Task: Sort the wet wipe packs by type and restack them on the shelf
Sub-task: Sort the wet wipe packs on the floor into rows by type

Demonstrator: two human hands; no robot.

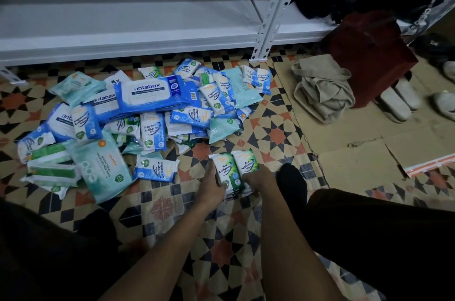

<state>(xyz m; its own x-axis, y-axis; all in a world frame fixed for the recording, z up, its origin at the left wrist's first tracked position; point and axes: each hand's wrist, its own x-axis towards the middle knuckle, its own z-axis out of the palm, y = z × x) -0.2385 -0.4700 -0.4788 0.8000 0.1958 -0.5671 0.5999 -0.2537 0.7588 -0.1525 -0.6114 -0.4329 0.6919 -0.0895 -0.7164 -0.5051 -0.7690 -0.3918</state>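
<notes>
From the head view, the white shelf point(138, 29) at the far side holds no packs yet, so restacking is all still ahead, and most packs lie in a mixed heap point(138, 113) on the patterned floor point(273, 128), far left of me. I've only two green pine packs point(235, 170) set side by side, near and centre. My left hand point(211, 181) grips their left edge, my right hand point(256, 178) curls round the near right corner.
</notes>
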